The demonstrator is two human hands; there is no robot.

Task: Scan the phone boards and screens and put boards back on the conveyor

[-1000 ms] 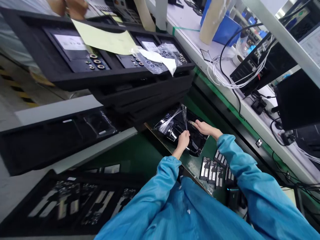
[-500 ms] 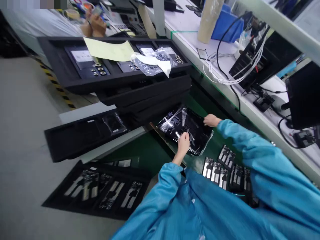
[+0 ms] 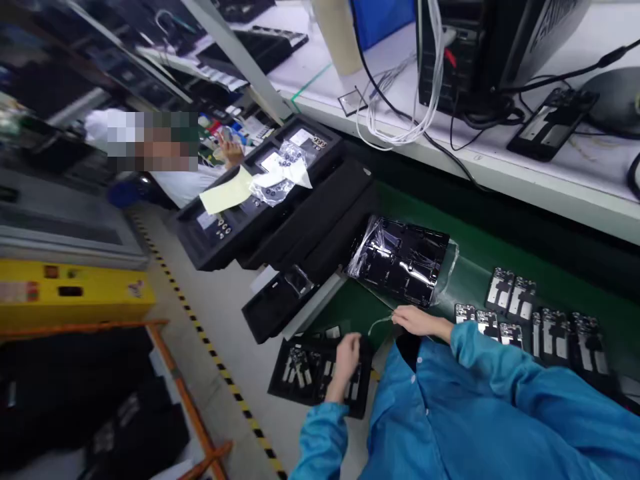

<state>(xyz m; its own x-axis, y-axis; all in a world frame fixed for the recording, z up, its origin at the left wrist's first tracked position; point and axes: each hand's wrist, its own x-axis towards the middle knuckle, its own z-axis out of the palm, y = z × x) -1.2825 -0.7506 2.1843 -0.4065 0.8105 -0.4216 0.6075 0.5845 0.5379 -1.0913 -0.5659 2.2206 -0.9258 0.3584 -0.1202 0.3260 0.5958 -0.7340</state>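
Note:
My right hand [image 3: 416, 321] is closed at the near edge of the green work surface, just in front of my body. A thin, pale, see-through strip [image 3: 380, 321] curls out from its fingertips. My left hand [image 3: 346, 359] is raised over a black foam tray [image 3: 280, 388], its fingers bent together; what they hold, if anything, cannot be made out. Beyond both hands lies a glossy black moulded tray [image 3: 400, 263], with clear plastic film [image 3: 453, 263] round its sides. Neither hand touches that tray.
Phone-like parts [image 3: 555, 333] with silver plates stand in rows at right. Stacked black foam trays [image 3: 310, 213] rise at left, a yellow paper [image 3: 227, 190] and bagged rings on top. White cables [image 3: 400, 133] hang off the shelf. A co-worker's hand [image 3: 231, 150] shows beyond.
Both hands have left the glossy black tray and come back toward my body, the left out over the foam tray. A thin clear strip now shows at my right hand. The view has swung round.

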